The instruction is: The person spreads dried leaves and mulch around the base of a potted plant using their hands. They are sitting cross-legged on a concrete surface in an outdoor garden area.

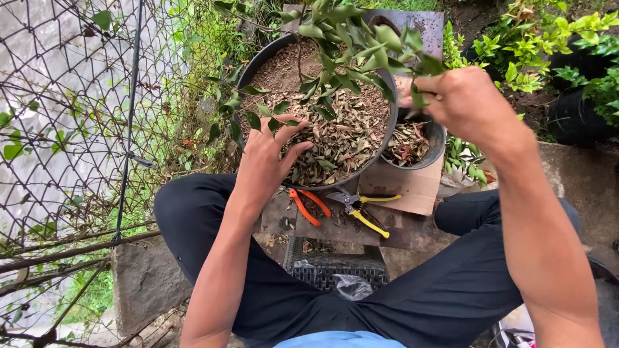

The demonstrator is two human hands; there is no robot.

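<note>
Tending a leafy green shrub [351, 38] that grows in a large round black plastic pot [258, 61], with both my hands at work.

My left hand [267, 154] lies open, fingers spread, on the dry brown leaf litter [342, 132] at the pot's near rim; my right hand [467, 103] is closed around a bunch of twigs at the far right rim. I judge the twigs light and springy, the leaves easily torn, so a hold low on the woody stems seems best. Full of soil, the pot looks heavy. A small black pot of leaf scraps [412, 145] touches its right side, on brown cardboard [412, 187]. Orange-handled pliers [308, 205] and yellow-handled pruners [367, 209] lie just below the near rim.
</note>
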